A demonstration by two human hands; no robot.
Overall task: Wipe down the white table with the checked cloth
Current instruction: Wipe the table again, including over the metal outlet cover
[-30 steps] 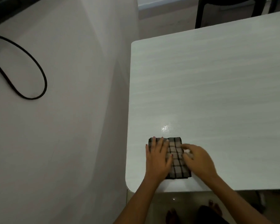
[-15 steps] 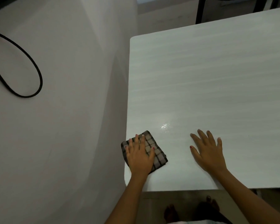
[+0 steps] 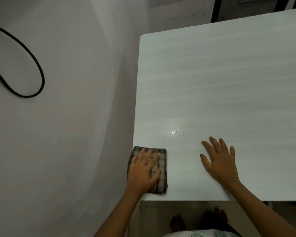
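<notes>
Barely started imo: left hand, fingers spread flat on folded cloth at table's near-left corner. Right hand splayed, bracing. Rest looks unwiped.

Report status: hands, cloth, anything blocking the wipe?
Left hand flat on checked cloth at table's near-left corner. Right hand flat on bare tabletop, fingers spread. Nothing blocking.

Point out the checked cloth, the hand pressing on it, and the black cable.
checked cloth [image 3: 161, 165], head view, exposed right half.
left hand [image 3: 142, 173], head view, back of hand.
black cable [image 3: 39, 69], head view, loop's right curve.
</notes>
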